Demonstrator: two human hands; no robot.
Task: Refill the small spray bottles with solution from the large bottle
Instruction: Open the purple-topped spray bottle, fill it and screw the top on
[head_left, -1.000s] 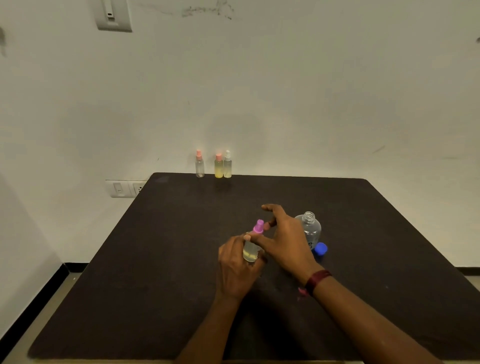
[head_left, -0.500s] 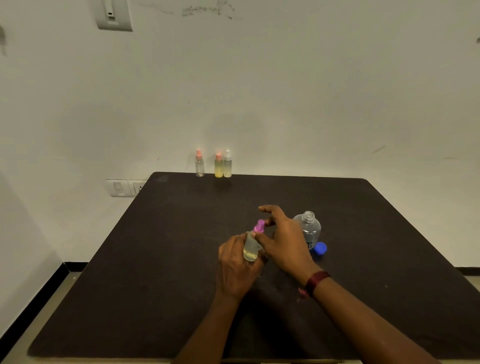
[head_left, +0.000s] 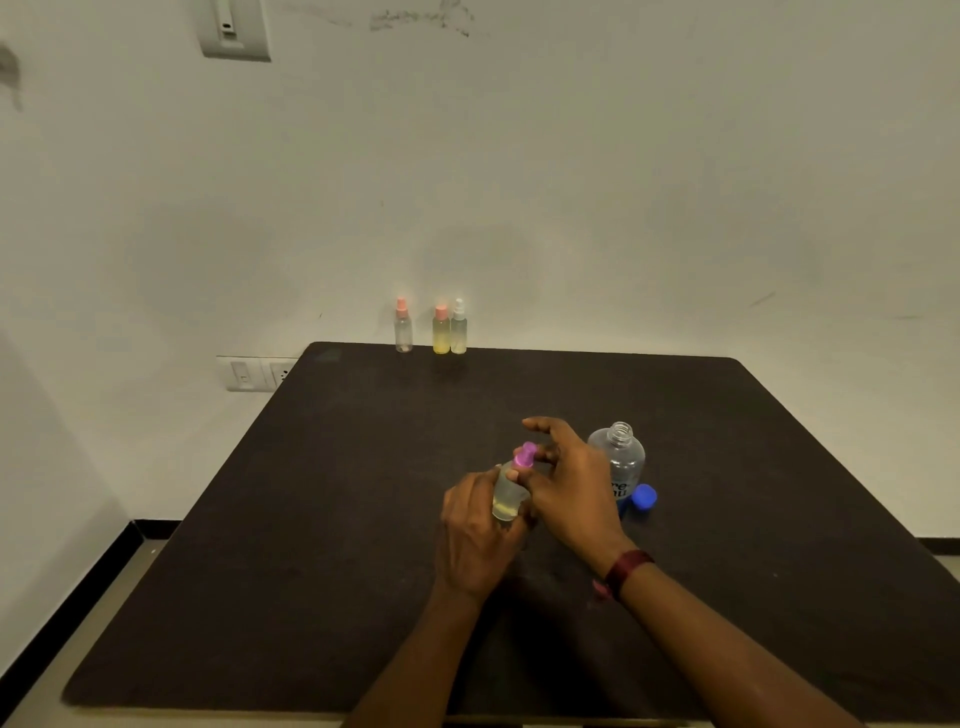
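Observation:
My left hand (head_left: 475, 535) grips a small clear spray bottle (head_left: 506, 496) with pale yellow liquid, tilted over the middle of the dark table (head_left: 322, 519). My right hand (head_left: 569, 486) pinches its purple spray top (head_left: 524, 457) with thumb and fingers. Just right of my hands stands the large clear bottle (head_left: 621, 460), uncapped, and its blue cap (head_left: 644, 498) lies beside its base.
Three small spray bottles stand at the table's far edge against the wall: a clear one with a pink top (head_left: 403, 327), a yellow one (head_left: 441, 330) and a pale green one (head_left: 458, 328). A wall socket (head_left: 254, 373) sits left of the table.
My right-hand fingers have shifted slightly around the purple top. The small bottle and my left hand stay almost in place.

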